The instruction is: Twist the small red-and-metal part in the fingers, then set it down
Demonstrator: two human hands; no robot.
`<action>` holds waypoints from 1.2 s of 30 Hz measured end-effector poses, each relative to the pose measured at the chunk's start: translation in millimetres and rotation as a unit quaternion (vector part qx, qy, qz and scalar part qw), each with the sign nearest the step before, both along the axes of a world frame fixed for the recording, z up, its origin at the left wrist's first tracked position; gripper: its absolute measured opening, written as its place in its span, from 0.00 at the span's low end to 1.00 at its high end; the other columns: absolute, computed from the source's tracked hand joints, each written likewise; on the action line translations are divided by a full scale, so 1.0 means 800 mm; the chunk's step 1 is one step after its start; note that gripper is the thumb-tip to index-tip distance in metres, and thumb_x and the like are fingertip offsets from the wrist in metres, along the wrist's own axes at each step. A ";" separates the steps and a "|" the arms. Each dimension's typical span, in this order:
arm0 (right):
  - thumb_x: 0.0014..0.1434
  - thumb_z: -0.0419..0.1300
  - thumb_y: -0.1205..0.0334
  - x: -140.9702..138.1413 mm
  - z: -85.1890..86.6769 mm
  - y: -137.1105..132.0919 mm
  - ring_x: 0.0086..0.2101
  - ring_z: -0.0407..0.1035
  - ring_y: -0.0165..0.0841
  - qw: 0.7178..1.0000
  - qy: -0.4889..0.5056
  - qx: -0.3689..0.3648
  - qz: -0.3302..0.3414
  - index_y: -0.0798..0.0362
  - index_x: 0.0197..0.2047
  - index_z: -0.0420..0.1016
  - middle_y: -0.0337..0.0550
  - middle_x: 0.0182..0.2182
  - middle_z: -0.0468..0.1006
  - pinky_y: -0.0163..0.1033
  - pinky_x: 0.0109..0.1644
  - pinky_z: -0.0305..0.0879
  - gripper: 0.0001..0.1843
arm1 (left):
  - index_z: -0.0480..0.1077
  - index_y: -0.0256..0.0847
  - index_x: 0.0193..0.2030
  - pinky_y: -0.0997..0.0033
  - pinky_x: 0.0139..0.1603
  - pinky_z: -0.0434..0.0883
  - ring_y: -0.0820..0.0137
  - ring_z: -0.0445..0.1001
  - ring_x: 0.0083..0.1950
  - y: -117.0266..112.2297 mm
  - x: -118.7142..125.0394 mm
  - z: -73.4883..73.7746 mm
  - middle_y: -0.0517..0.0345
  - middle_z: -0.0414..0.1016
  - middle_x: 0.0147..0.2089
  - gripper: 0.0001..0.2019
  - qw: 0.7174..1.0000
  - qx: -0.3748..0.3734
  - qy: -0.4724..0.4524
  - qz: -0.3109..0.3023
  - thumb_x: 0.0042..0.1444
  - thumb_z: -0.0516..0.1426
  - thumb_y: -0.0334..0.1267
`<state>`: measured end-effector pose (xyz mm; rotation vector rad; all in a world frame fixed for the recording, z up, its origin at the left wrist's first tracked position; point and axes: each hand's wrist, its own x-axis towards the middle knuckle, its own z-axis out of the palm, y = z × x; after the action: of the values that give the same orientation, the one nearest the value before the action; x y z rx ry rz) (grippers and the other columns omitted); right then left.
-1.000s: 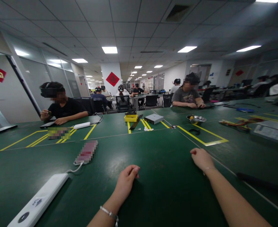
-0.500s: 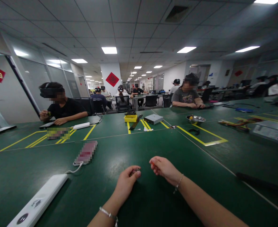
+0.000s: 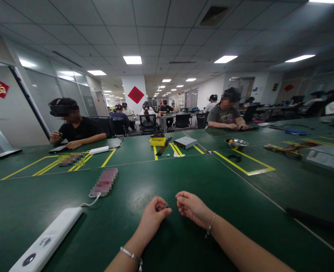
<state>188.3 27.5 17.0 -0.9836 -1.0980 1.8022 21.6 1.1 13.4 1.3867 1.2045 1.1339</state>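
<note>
My left hand rests on the green table near its front edge, fingers curled and pinching a tiny dark object at the fingertips. My right hand lies just to the right of it, fingers curled inward, its fingertips a short gap from the left hand's. Whether anything sits inside the right hand is hidden. Both wrists wear thin bracelets.
A white power bank with a cable runs to a phone at the left. Farther off are a yellow tray, a grey box and a metal bowl. A dark bar lies at right. People sit across the table.
My right hand swept in from the right side of the table to a spot beside my left hand. The left hand curled tighter and now pinches the small dark object.
</note>
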 end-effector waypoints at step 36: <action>0.43 0.61 0.53 -0.004 0.006 -0.005 0.18 0.60 0.21 0.999 -0.024 0.019 0.024 0.56 0.29 0.65 0.35 0.20 0.69 0.30 0.23 0.52 0.16 | 0.65 0.38 0.27 0.77 0.29 0.59 0.75 0.62 0.26 -0.001 -0.003 -0.001 0.66 0.63 0.23 0.07 0.998 0.029 0.052 0.016 0.38 0.58 0.32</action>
<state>185.4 23.7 21.9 -0.9894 -1.1904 1.7968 19.1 0.4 12.5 1.4916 1.2804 1.1383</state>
